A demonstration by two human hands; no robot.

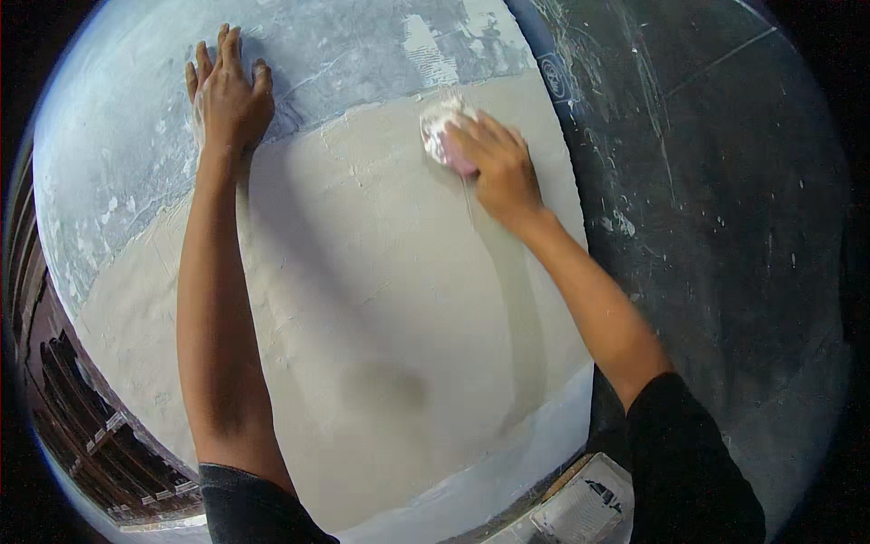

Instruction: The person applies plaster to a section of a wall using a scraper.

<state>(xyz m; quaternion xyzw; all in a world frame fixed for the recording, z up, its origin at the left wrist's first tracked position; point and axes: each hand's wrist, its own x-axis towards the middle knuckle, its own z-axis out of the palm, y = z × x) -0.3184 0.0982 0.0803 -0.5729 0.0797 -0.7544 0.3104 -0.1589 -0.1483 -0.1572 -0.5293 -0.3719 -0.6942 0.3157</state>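
Near the wall's upper edge of fresh beige plaster (381,299), the right hand (498,168) clamps a small pinkish pad (441,127) flat against the surface, fingers curled over it, arm stretched up. Well apart to the left, the left hand (228,95) lies spread on grey wall (127,136).

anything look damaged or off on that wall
Yes. Above the smooth beige coat, the grey wall is patchy, with white flakes and scrape marks. The left hand lies flat on it; the right hand presses a pad at the coat's upper edge.
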